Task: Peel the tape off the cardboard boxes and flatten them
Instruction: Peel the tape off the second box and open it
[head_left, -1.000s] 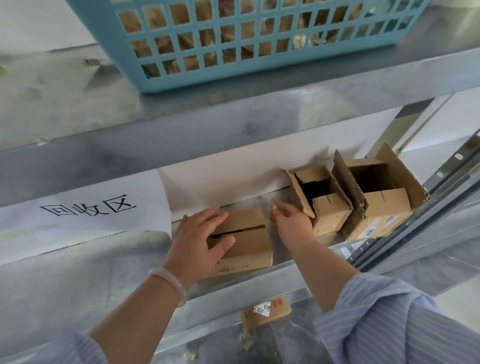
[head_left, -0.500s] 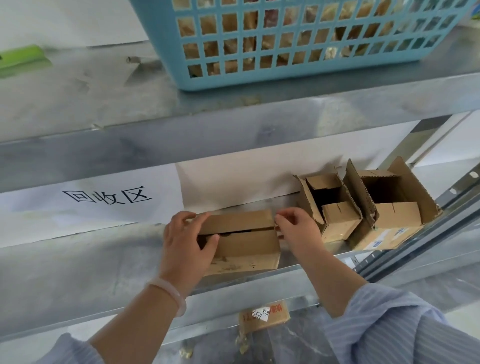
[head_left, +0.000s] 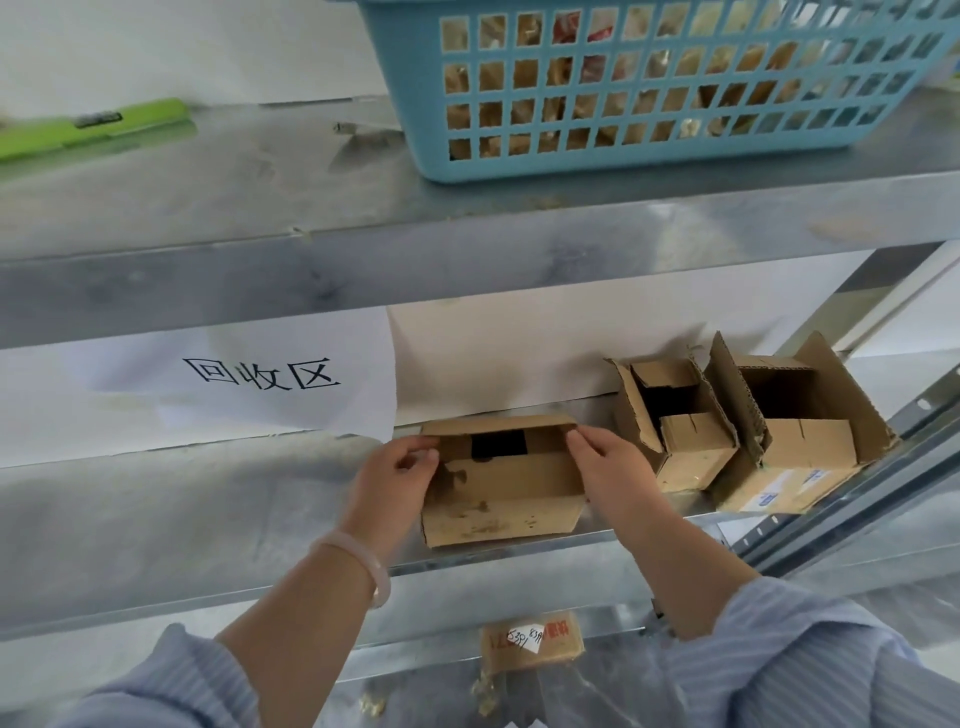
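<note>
As the cardboard box (head_left: 506, 496) lies between them, left hand (head_left: 394, 486) and right hand (head_left: 615, 467) fingers pinch its top corners.

**Both grips on one box**

Left grip (head_left: 395, 480) pinches the left end of the box (head_left: 504, 501) on the shelf (head_left: 208, 519); right grip (head_left: 615, 467) pinches its top flap's right corner; small open box (head_left: 685, 457) and large open box (head_left: 805, 447) stand side by side to the right.

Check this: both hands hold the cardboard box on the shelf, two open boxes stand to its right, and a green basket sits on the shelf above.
The basket is blue, not green; the head view shows it. The left hand and right hand do hold the cardboard box, with two open boxes to its right.
</note>
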